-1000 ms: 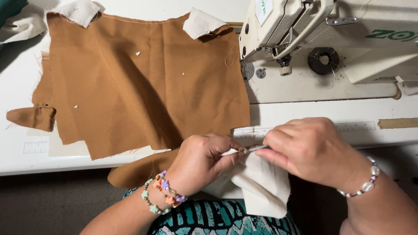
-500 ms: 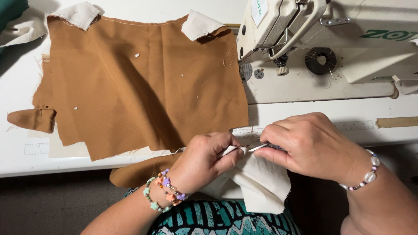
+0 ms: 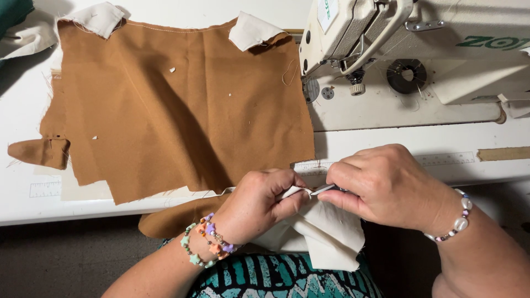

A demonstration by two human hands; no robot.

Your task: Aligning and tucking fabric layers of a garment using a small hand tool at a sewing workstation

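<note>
A brown fabric piece [image 3: 176, 116] with cream lining corners lies spread on the white table, its lower edge hanging over the front. My left hand [image 3: 259, 201] pinches a fold of the cream lining fabric [image 3: 326, 237] just off the table's front edge, above my lap. My right hand [image 3: 386, 185] holds a small metal tool [image 3: 322, 190], its thin tip touching the cream fabric right beside my left fingers. Most of the tool is hidden in my fist. Both wrists wear beaded bracelets.
A cream industrial sewing machine [image 3: 419, 44] stands at the back right, its needle area [image 3: 356, 83] right of the brown fabric. The white table [image 3: 386, 143] has a printed ruler along its front edge. A teal cloth [image 3: 11, 11] sits at the top left corner.
Both hands have shifted slightly while working the same spot on the cream fabric; the tool tip stays at the seam. The brown fabric has not moved.
</note>
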